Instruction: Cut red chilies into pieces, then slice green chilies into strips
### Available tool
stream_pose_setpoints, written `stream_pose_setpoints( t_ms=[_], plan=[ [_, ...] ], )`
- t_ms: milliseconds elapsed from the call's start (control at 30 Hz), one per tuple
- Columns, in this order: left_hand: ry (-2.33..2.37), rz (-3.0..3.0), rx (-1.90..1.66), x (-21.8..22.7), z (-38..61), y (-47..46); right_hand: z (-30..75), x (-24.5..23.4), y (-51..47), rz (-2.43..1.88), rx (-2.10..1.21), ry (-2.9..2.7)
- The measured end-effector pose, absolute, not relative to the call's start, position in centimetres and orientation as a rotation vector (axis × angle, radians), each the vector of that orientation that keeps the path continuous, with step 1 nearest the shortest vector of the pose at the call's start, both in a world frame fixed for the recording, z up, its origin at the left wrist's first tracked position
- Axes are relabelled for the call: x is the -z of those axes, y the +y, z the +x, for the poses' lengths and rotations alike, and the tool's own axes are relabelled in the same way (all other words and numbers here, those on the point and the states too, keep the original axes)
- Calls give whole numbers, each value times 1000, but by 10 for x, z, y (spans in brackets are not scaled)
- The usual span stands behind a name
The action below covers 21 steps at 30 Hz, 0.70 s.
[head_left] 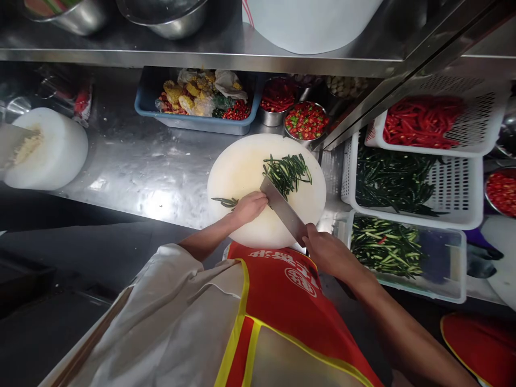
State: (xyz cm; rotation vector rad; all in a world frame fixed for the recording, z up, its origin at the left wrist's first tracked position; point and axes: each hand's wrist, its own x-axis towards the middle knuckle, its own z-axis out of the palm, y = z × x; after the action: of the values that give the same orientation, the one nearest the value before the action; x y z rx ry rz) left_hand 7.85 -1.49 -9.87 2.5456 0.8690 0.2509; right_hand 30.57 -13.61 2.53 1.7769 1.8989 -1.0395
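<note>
My right hand (324, 248) is wrapped round the handle of a cleaver (285, 213). The blade slants across a round white cutting board (237, 161). Against the blade's far end my left hand (252, 206) rests with curled fingers, holding down green chili peppers; some long green chili peppers (224, 202) stick out to its left. Beyond the blade lies a pile of cut green chili strips (288, 171). What sits directly under my left fingers is hidden.
A blue tub (197, 123) of bagged ingredients stands behind the board, beside metal bowls of chopped chilies (306, 120). At right are white baskets of red chilies (423, 121) and green chilies (395, 180), plus a clear bin (443, 269). A steel shelf (201, 58) overhangs the back.
</note>
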Motion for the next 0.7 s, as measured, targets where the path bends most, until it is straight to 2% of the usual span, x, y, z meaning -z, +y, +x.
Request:
stream_pose_setpoints(
  t_ms=[433,567,700],
  plan=[
    [927,2474,-233,83,85,-17,280,16,-94,1912,910,1999],
    [939,2396,-257,67,55,-10,288,15,-99,2043,955,1943],
    [1001,2389,-105,56,7,8,300,6,-126,1970,1085,1967]
  ],
)
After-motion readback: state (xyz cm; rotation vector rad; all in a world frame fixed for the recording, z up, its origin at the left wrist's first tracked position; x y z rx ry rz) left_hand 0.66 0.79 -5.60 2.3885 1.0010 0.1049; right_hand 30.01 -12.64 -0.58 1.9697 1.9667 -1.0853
